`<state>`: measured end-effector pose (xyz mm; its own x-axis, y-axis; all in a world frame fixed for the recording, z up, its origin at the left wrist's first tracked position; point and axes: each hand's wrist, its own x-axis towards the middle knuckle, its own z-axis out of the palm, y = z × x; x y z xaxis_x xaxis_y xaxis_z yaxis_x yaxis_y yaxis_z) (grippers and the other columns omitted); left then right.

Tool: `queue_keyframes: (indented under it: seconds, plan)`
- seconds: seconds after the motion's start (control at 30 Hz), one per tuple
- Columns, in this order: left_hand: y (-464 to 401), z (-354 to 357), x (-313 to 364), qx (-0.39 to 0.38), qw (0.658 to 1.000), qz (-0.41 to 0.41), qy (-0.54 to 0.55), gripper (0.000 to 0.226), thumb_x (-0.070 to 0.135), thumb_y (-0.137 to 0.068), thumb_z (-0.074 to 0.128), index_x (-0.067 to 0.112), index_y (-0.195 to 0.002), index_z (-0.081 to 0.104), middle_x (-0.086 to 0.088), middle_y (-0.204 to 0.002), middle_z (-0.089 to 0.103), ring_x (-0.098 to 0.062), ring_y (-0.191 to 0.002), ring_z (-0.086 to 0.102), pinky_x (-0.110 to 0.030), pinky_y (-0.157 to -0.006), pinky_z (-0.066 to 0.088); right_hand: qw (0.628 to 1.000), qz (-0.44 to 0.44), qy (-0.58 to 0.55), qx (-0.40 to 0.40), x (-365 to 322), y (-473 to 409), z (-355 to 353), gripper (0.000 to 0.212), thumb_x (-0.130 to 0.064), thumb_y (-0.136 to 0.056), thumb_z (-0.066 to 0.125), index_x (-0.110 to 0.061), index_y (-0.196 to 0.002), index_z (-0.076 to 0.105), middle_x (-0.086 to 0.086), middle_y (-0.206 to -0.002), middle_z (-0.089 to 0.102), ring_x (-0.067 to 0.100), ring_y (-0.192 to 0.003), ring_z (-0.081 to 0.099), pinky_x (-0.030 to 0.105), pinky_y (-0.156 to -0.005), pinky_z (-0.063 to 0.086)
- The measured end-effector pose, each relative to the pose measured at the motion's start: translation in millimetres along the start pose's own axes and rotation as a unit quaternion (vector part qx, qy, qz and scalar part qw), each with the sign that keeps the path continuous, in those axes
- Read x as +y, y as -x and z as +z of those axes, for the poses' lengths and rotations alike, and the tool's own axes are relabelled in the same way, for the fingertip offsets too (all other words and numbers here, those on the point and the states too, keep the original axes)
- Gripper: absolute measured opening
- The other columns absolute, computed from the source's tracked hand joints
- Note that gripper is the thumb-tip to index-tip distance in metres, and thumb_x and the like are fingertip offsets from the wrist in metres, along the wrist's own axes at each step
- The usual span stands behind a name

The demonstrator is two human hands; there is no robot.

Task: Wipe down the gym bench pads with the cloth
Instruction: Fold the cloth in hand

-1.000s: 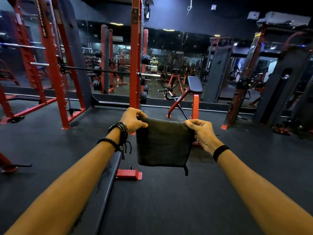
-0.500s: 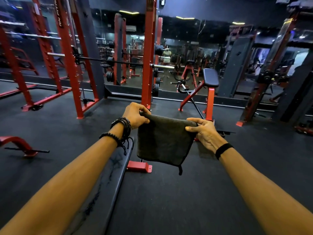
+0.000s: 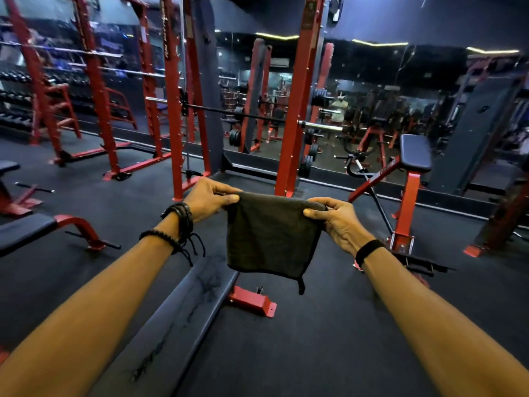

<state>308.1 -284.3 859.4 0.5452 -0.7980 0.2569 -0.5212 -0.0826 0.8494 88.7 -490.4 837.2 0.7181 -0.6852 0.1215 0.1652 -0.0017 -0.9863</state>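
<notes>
A dark grey cloth (image 3: 270, 236) hangs spread out in front of me, a small loop dangling from its lower right corner. My left hand (image 3: 207, 203) pinches its top left corner and my right hand (image 3: 336, 222) pinches its top right corner. Below the cloth a long flat black bench pad (image 3: 177, 322) with cracked marks runs away from me, ending at a red foot (image 3: 252, 303). A second black pad (image 3: 25, 229) lies at the left on a red frame. A small padded rest (image 3: 415, 153) stands at the right.
Red power racks (image 3: 297, 96) with a loaded barbell (image 3: 237, 113) stand ahead before a wall mirror. More red racks (image 3: 97, 90) fill the left. A red machine post (image 3: 406, 207) rises close behind my right hand. Black rubber floor (image 3: 315, 339) lies to the right of the bench.
My view has swung left and dipped, so the racks and the rest slid right. Both hands keep the cloth stretched, now over the far end of the bench pad.
</notes>
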Motion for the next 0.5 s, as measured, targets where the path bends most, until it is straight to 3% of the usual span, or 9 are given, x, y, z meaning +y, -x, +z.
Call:
queue_keyframes:
  seconds: [0.13, 0.23, 0.37, 0.5]
  plan:
    - [-18, -1, -14, 0.052, 0.998, -0.034, 0.028, 0.024, 0.012, -0.089, 0.068, 0.019, -0.112, 0.071, -0.001, -0.104, 0.067, -0.017, -0.093, 0.064, -0.033, -0.075, 0.058, 0.999, 0.000, -0.002, -0.045, -1, -42, 0, 0.029, 0.007, -0.072, 0.077, -0.003, -0.099, 0.071, 0.016, -0.104, 0.069, 0.028, -0.096, 0.068, 0.033, -0.075, 0.060]
    - [-28, -6, -27, 0.071, 0.993, -0.064, 0.071, 0.023, 0.012, -0.090, 0.067, 0.018, -0.112, 0.071, -0.005, -0.106, 0.070, -0.015, -0.091, 0.065, -0.029, -0.069, 0.060, 0.998, 0.010, -0.003, -0.064, 8, -68, 9, 0.028, 0.008, -0.073, 0.076, -0.002, -0.099, 0.070, 0.014, -0.098, 0.069, 0.025, -0.088, 0.070, 0.033, -0.072, 0.061]
    - [-46, -21, -54, 0.085, 0.980, -0.113, 0.139, 0.020, 0.015, -0.089, 0.068, 0.019, -0.108, 0.074, -0.008, -0.108, 0.071, -0.021, -0.097, 0.066, -0.042, -0.081, 0.057, 0.995, 0.027, 0.002, -0.097, 29, -112, 26, 0.024, 0.003, -0.075, 0.076, -0.003, -0.097, 0.068, 0.012, -0.094, 0.070, 0.023, -0.086, 0.070, 0.033, -0.072, 0.060]
    - [-70, -41, -96, 0.106, 0.972, -0.150, 0.144, 0.021, 0.017, -0.089, 0.068, 0.015, -0.110, 0.073, -0.010, -0.110, 0.071, -0.021, -0.096, 0.067, -0.041, -0.079, 0.055, 0.990, 0.031, 0.019, -0.136, 53, -157, 54, 0.027, -0.005, -0.071, 0.079, -0.006, -0.095, 0.067, 0.011, -0.093, 0.070, 0.024, -0.087, 0.069, 0.033, -0.072, 0.059]
